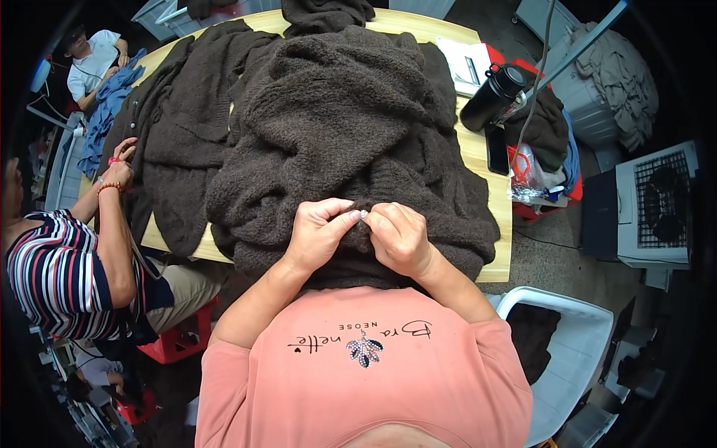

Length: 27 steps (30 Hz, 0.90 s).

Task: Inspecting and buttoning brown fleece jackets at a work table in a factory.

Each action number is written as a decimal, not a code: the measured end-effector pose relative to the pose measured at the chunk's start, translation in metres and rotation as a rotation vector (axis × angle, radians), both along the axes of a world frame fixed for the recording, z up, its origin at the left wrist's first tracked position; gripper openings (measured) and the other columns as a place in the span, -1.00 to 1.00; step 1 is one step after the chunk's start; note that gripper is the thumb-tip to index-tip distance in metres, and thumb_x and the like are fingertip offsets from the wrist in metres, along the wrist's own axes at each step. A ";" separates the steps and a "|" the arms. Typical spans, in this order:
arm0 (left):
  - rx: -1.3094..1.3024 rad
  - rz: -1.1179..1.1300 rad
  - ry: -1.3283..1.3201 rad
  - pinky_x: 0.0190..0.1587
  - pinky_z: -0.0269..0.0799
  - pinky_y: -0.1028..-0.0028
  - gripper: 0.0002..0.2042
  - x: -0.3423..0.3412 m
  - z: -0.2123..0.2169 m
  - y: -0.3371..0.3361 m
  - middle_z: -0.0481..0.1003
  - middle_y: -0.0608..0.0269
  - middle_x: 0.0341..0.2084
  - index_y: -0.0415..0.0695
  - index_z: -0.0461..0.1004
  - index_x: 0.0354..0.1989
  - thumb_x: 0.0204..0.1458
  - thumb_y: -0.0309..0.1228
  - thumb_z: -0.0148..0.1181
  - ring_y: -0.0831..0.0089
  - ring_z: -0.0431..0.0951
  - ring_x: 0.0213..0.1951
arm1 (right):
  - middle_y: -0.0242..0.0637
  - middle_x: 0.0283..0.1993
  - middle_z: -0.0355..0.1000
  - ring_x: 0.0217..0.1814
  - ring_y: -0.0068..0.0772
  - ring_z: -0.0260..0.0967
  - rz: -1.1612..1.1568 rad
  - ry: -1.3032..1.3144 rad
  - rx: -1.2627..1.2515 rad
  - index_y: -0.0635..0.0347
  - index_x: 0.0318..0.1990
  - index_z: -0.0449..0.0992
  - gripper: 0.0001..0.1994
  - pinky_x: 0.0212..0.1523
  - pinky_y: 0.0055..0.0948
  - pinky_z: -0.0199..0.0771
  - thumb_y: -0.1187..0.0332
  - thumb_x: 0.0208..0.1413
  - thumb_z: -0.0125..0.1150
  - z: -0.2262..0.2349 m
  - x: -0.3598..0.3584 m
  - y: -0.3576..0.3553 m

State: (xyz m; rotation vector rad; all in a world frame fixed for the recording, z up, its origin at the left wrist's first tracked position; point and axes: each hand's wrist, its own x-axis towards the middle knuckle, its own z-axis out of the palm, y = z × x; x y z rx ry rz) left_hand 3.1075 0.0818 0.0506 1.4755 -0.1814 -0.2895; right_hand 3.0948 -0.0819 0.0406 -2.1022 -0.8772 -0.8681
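Note:
A dark brown knitted garment (336, 112) lies heaped in thick folds on the table before me. At its near edge my left hand (317, 237) is closed, thumb and forefinger pinching the knit beside a small shiny whitish button (364, 214). My right hand (401, 235) is closed too, its fingertips pressed on the same button from the other side. The two hands almost touch. Whether a needle or thread is between the fingers is too small to tell.
More brown knitwear (190, 127) lies left, where a co-worker in a striped shirt (75, 276) handles it. At right on the wooden table (485, 224) are a black bottle (489, 97), a phone (497, 149) and papers (463, 66). A white bin (579, 351) stands near my right side.

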 end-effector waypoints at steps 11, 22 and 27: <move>0.038 0.107 -0.160 -0.30 0.38 0.64 -0.88 0.002 -0.010 0.000 0.53 0.32 -0.44 -0.30 0.53 -0.32 -0.05 -0.63 0.13 0.66 0.45 -0.38 | -0.12 -0.47 0.34 -0.52 -0.18 0.37 -0.032 -0.040 0.044 0.38 -0.38 0.36 -0.71 -0.52 -0.38 0.45 0.73 -0.41 0.04 -0.018 0.011 0.011; 0.049 0.084 -0.149 -0.27 0.37 0.64 -0.83 0.000 -0.012 0.007 0.53 0.32 -0.40 -0.29 0.52 -0.28 -0.06 -0.67 0.08 0.65 0.45 -0.35 | -0.11 -0.30 0.37 -0.25 -0.09 0.40 0.054 0.216 0.224 0.31 -0.34 0.38 -0.70 -0.27 -0.38 0.45 0.76 -0.33 -0.01 -0.012 0.015 0.010; 0.137 0.130 -0.289 -0.33 0.40 0.62 -0.86 0.000 -0.006 0.005 0.53 0.23 -0.49 -0.28 0.54 -0.37 -0.12 -0.69 0.14 0.58 0.51 -0.41 | -0.11 -0.27 0.40 -0.25 -0.18 0.42 0.206 0.693 0.289 0.35 -0.29 0.38 -0.73 -0.22 -0.44 0.40 0.68 -0.26 -0.02 -0.007 0.018 0.002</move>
